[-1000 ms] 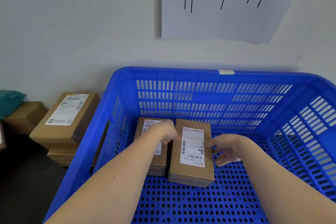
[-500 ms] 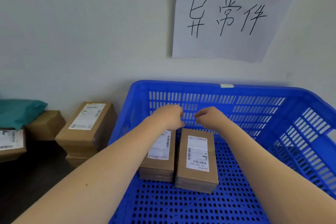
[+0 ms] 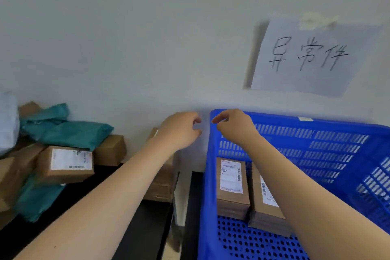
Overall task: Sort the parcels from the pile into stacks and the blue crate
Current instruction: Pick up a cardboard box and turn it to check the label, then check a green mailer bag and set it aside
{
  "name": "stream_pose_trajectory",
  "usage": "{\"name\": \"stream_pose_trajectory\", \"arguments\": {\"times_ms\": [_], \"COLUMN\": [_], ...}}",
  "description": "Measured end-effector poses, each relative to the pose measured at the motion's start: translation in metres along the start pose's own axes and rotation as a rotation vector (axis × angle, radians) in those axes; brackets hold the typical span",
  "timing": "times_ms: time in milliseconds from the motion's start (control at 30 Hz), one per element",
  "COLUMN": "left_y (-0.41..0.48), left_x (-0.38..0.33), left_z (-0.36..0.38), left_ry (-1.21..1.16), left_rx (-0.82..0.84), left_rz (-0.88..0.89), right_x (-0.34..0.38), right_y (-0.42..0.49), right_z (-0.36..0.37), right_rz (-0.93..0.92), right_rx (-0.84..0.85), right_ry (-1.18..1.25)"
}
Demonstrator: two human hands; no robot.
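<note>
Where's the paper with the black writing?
In the head view, the paper sign is stuck on the wall at the upper right, just above the back rim of the blue crate.

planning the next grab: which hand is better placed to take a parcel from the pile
Left, probably: left hand is empty and nearer the pile; right hand is by the crate.

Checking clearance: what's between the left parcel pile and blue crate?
Head view: a stack of brown boxes, partly behind the left arm, then a narrow gap before the blue crate.
</note>
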State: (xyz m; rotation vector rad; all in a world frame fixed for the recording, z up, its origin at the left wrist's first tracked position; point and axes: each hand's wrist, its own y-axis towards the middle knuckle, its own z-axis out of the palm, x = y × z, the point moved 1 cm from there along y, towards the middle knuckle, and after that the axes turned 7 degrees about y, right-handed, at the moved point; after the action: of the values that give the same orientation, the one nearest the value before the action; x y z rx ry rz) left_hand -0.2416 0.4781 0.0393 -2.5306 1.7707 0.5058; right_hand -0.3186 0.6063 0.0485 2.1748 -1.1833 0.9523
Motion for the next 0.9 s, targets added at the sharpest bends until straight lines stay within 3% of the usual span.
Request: {"name": "stream_pose_trajectory", "arguments": {"times_ms": [467, 900], "left_y": [-0.104, -0.162], "left_x": [0.22, 0.347], "left_z": [-0.061, -0.048], "left_ry": [0.052, 0.078], "left_rx": [-0.052, -0.119], "left_rz": [-0.163, -0.234], "right_x": [0.142, 0.172], "right_y": [-0.035, -0.044], "right_z": [0.194, 0.319], "right_rz": [-0.123, -0.165], "right_rx": [0.161, 0.296], "right_ry": [0.04, 0.035]}}
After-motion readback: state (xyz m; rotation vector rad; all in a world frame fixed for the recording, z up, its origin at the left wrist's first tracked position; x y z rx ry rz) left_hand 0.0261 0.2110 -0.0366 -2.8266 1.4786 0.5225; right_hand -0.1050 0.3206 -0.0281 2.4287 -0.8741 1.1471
